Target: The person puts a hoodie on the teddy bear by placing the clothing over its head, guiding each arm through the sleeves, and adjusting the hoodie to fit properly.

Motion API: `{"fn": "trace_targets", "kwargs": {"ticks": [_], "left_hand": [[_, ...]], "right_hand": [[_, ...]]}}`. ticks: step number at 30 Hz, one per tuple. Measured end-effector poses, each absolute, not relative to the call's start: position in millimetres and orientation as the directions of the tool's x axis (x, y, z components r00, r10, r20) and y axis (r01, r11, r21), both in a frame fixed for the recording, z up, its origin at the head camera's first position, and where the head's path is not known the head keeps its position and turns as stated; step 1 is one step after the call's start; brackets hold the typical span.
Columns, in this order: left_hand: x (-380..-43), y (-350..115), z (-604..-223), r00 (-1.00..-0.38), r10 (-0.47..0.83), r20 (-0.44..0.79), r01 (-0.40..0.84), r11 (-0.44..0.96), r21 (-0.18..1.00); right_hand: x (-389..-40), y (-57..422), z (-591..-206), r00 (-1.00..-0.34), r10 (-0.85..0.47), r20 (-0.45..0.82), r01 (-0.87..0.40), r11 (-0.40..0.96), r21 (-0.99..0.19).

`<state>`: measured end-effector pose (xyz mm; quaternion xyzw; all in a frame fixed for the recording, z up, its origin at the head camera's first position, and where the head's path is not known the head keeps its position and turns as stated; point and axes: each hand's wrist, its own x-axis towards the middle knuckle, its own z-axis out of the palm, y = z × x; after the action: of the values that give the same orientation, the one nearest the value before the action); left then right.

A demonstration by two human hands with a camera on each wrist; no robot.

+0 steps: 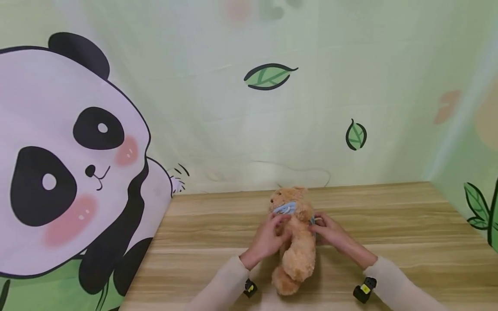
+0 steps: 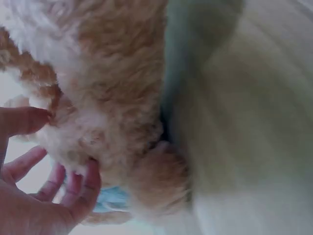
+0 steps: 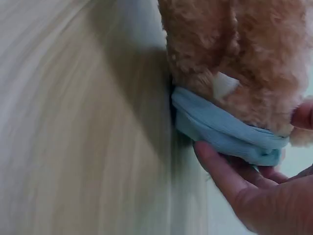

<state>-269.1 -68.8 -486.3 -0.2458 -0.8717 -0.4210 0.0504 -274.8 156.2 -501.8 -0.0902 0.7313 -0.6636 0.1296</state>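
A light-brown plush teddy bear [image 1: 298, 255] lies on its side on the table, head toward the back wall and face to the left. Round its neck runs a light-blue scarf [image 3: 220, 127]. My left hand [image 1: 267, 238] holds the bear from the front, with thumb and bent fingers in the chest fur just below the scarf. At the bear's back, my right hand [image 1: 330, 231] grips around the scarf, fingers along its edge and thumb against the fur. A small white tag [image 3: 225, 85] shows on the fur beside the scarf.
The wood-grain table [image 1: 210, 233] meets a pale green cloth backdrop [image 1: 202, 108] at its far edge. A large printed panda [image 1: 113, 95] covers the left side. Black wrist mounts [image 1: 365, 290] sit at both sleeves.
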Motion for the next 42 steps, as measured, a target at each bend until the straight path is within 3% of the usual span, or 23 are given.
{"fn": "trace_targets", "kwargs": {"ticks": [4,9,14,19,26,29,33,36,40,42], "left_hand": [[-272,-69,-496,-0.873,0.387,0.296,0.470,0.508,0.722],[-278,-81,-506,-0.918,0.328,0.222,0.374,0.534,0.758],[-282,-95,-516,-0.929,0.360,0.082,0.297,0.597,0.745],[-287,-99,-523,-0.907,0.411,0.087,0.338,0.590,0.733],[-289,-103,-518,-0.933,0.314,0.176,0.319,0.499,0.806],[-290,-104,-510,-0.923,0.313,0.224,0.357,0.476,0.804],[-290,-101,-503,-0.910,0.343,0.234,0.392,0.524,0.756],[-290,-96,-500,-0.902,0.363,0.232,0.412,0.572,0.709],[-291,-89,-498,-0.878,0.395,0.271,0.474,0.628,0.618],[-293,-85,-497,-0.858,0.422,0.294,0.512,0.656,0.555]], "right_hand": [[-275,163,-500,-0.966,-0.256,-0.027,-0.042,0.261,-0.964],[-281,171,-487,-0.953,-0.219,0.208,-0.295,0.526,-0.798],[-282,170,-479,-0.919,-0.253,0.304,-0.395,0.579,-0.713],[-284,167,-477,-0.934,-0.201,0.297,-0.358,0.580,-0.732],[-284,175,-487,-0.982,-0.145,0.124,-0.166,0.327,-0.930],[-283,180,-491,-0.986,-0.131,0.104,-0.144,0.349,-0.926],[-282,184,-493,-0.978,-0.124,0.170,-0.210,0.555,-0.805],[-283,181,-492,-0.935,-0.173,0.310,-0.341,0.684,-0.645],[-286,169,-485,-0.756,-0.337,0.562,-0.586,0.731,-0.349],[-287,162,-480,-0.668,-0.421,0.613,-0.665,0.708,-0.238]]}}
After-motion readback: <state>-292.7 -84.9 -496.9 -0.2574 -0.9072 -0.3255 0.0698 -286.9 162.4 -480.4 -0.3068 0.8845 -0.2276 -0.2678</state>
